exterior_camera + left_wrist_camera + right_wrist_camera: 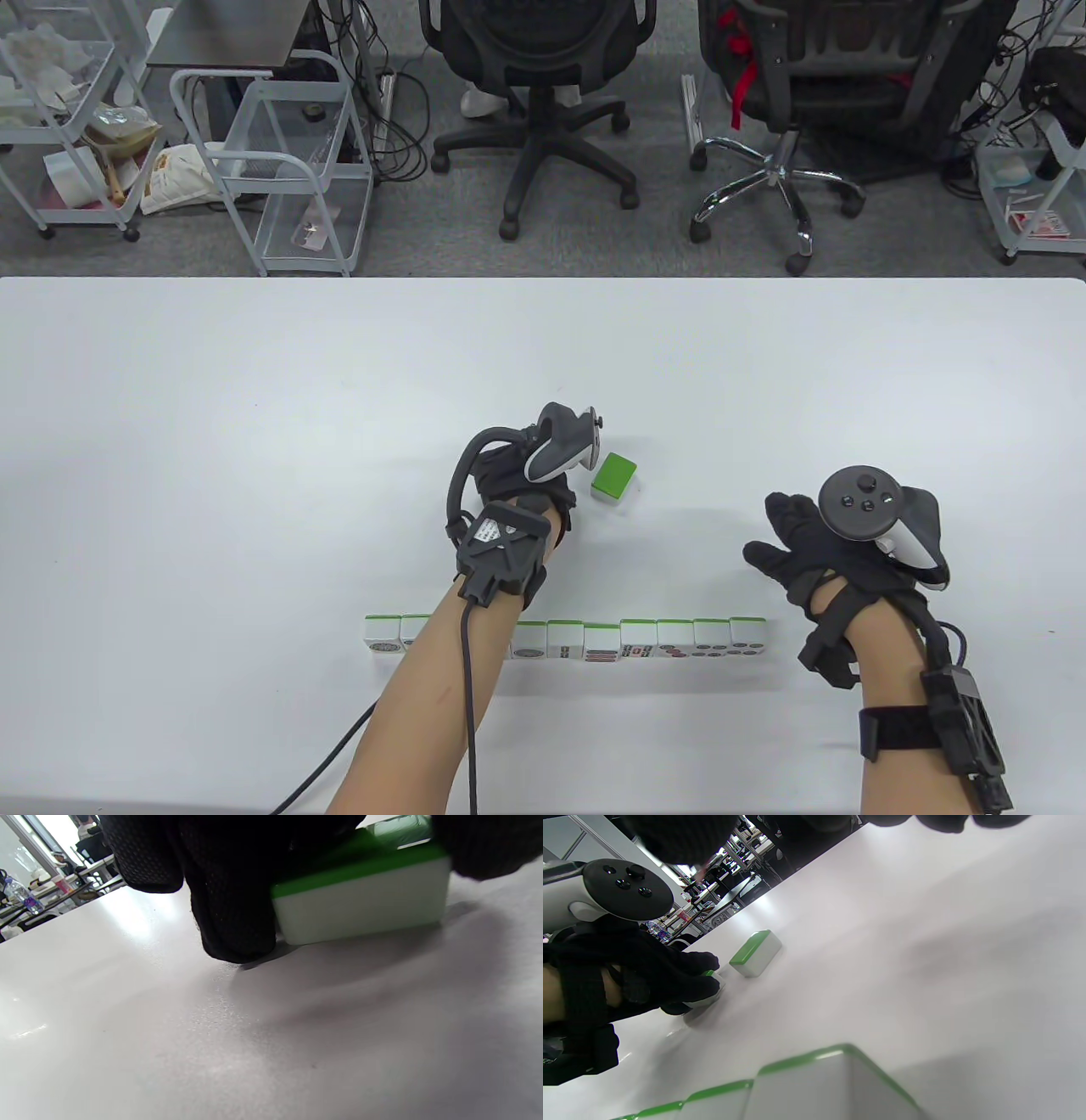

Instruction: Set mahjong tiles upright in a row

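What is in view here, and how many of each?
table: one, white, fills the lower view.
tile row: at least nine, white with green backs, standing side by side near the front edge; the left forearm covers part, so no exact count.
loose tile: one, green back up, lying flat just right of the left hand.
held tile: one, green and white, on the table between the left fingers.
office chairs: two, black, behind the table.
wire carts: three, white, two far left, one far right.
left hand: black glove, grips the held tile.
right hand: black glove, fingers spread, holds nothing, right of the row.
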The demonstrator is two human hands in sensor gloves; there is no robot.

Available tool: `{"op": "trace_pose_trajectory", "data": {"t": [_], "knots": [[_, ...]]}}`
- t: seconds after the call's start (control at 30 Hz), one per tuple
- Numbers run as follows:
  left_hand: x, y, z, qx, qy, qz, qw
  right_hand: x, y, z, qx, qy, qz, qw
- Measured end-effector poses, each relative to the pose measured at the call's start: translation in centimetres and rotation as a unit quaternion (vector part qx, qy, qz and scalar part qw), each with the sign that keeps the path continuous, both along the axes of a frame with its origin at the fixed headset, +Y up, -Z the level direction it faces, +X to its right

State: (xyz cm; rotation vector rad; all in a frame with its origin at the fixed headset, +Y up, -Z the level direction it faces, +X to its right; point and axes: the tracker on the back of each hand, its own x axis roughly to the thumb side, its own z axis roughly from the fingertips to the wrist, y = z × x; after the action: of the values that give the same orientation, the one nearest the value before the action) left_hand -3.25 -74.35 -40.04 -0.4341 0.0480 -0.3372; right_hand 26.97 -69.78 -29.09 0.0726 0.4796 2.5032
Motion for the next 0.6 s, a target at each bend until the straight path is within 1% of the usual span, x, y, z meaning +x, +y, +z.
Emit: {"op": "trace_pose_trajectory", "data": {"t": [0.1,0.23,0.27,0.33,0.4,0.6], "knots": [[-0.1,0.3,0.1,-0.004,-0.017,0.009,1.000,0.1,0.1,0.0,0.002,0.000,0.000,1.000],[-1.5,1.1,0.4,-0.029,-0.037,0.062,0.997,0.1,0.0,0.1,-0.001,0.001,0.000,1.000],[-1.9,1.3,0.5,-0.038,-0.051,0.077,0.995,0.1,0.0,0.1,-0.001,0.003,0.000,1.000],[-3.2,1.9,0.9,-0.058,-0.080,0.115,0.988,0.0,0.0,0.1,-0.002,0.006,-0.001,1.000],[-5.2,2.5,1.4,-0.079,-0.092,0.155,0.981,-0.1,-0.1,0.1,-0.003,0.009,-0.001,1.000],[-10.3,5.3,3.2,-0.089,-0.131,0.181,0.971,-0.2,-0.3,0.1,-0.007,0.011,0.004,1.000]]}}
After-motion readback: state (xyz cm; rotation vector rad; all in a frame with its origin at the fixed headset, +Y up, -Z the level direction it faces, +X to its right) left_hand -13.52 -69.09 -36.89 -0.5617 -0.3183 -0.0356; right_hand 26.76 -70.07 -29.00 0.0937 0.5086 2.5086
